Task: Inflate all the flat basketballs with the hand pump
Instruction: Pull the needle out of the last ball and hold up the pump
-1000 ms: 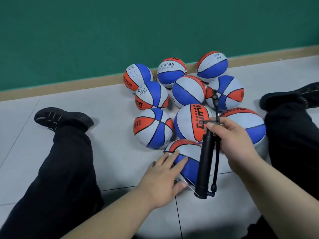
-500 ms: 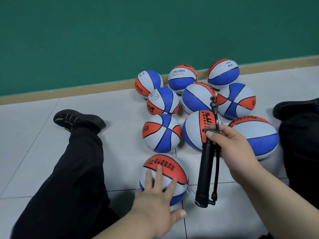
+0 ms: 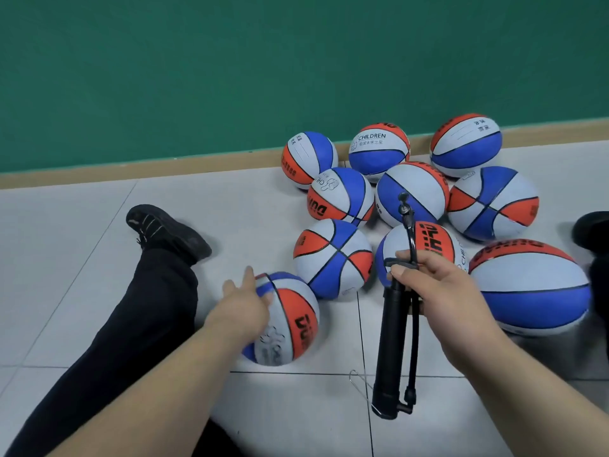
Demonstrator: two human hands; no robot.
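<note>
As right hand (image 3: 441, 291) grips one pump (image 3: 390, 341), ten basketballs (image 3: 333, 258)

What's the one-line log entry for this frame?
left hand: touches near ball, fingers straight | right hand: grips pump | hose: not inserted | stage: pre-inflation

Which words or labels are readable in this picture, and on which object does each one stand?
"CHILDREN": back-row middle ball.
"DUN", rest hidden: near ball that the left hand touches.
Other lettering and small print on the balls: too blurred or cut off to read.
</note>
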